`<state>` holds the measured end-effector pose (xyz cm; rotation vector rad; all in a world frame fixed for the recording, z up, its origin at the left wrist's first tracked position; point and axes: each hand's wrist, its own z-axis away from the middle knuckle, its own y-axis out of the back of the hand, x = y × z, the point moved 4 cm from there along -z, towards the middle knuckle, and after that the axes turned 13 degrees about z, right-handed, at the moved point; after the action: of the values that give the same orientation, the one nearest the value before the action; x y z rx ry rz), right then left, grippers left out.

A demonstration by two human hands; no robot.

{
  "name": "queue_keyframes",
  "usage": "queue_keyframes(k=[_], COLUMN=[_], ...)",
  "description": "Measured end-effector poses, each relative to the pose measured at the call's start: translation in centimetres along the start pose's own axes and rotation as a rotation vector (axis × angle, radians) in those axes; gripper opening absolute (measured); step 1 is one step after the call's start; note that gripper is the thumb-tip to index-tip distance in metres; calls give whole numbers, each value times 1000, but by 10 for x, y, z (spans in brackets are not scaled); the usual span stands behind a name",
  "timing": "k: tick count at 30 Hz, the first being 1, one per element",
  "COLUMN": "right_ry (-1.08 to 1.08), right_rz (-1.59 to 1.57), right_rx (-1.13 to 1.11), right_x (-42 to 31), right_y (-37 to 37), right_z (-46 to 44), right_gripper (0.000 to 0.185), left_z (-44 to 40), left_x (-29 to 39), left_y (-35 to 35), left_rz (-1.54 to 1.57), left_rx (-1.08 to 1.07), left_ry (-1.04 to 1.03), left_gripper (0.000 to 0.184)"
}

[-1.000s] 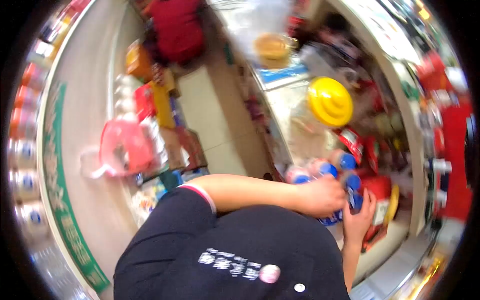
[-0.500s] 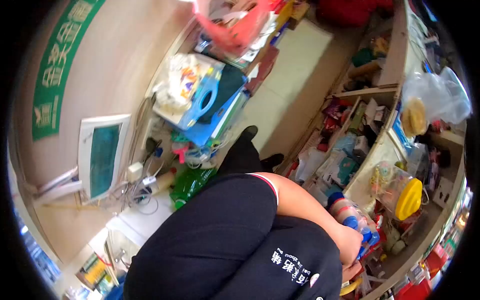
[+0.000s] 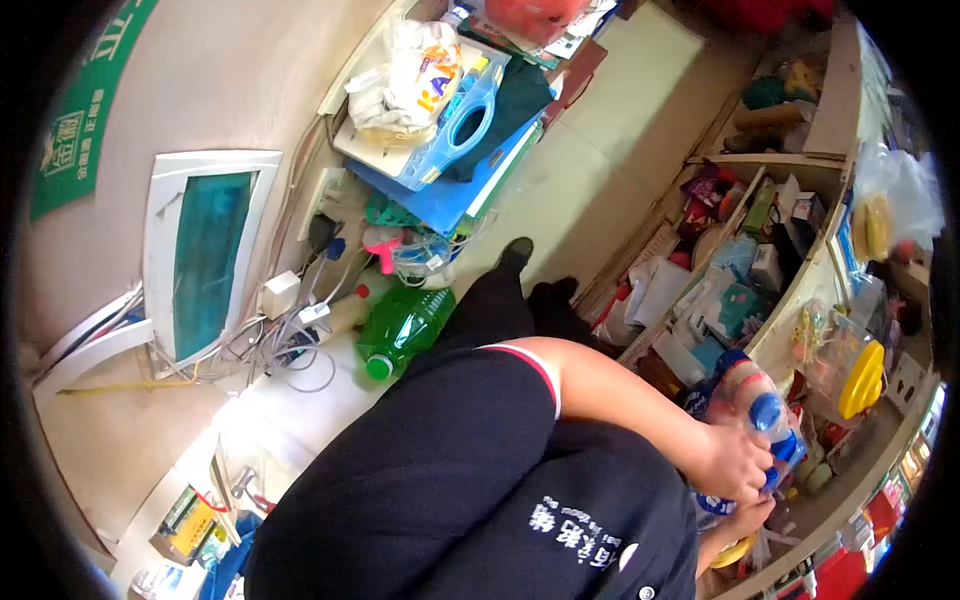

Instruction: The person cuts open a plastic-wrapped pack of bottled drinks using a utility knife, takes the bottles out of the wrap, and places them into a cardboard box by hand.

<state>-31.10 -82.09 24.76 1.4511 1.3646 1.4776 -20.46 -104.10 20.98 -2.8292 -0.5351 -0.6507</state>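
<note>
A plastic-wrapped pack of bottles (image 3: 742, 385) with blue caps is at the right, beside the shelves. My left arm reaches across my body, and my left hand (image 3: 735, 465) is closed on the pack's near side, fingers curled by the caps. Just below it, my right hand (image 3: 748, 522) grips the lower end of the pack; its palm is partly hidden. Close by the pack stands a clear jar with a yellow lid (image 3: 862, 380). Part of a yellow ring-shaped thing (image 3: 735, 552) shows beneath my right hand.
Shelf compartments (image 3: 770, 290) with boxes and bags line the right. A green bottle (image 3: 405, 322) stands at left near tangled cables (image 3: 290, 345). Blue folders (image 3: 470, 190) and a white bag (image 3: 410, 85) are stacked above it. My shoes (image 3: 517, 253) are on the tiled floor (image 3: 600, 130).
The view has shifted, so the shelves and wall things sit differently. The pack has turned and more of it shows between my hands. Both hands are now more visible on it.
</note>
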Motion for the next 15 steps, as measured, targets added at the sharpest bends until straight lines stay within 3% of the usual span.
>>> queue_keyframes(k=[2, 4, 6, 12, 15], right_ry=[-30, -32, 13, 151, 228], right_rz=[29, 103, 83, -373, -356], right_rx=[95, -49, -46, 55, 40], right_x=[-20, -34, -39, -61, -60], right_y=[7, 17, 19, 30, 38], right_z=[1, -3, -5, 6, 13], right_gripper=[42, 49, 46, 30, 33], left_z=[1, 0, 1, -10, -10], left_x=[-1, 2, 2, 3, 4], left_y=[7, 7, 3, -2, -5], left_rz=[-48, -126, -179, -111, -100], left_rx=[-46, -197, -299, -481, -480], left_ry=[60, 133, 183, 193, 182], left_gripper=[10, 11, 10, 8, 16])
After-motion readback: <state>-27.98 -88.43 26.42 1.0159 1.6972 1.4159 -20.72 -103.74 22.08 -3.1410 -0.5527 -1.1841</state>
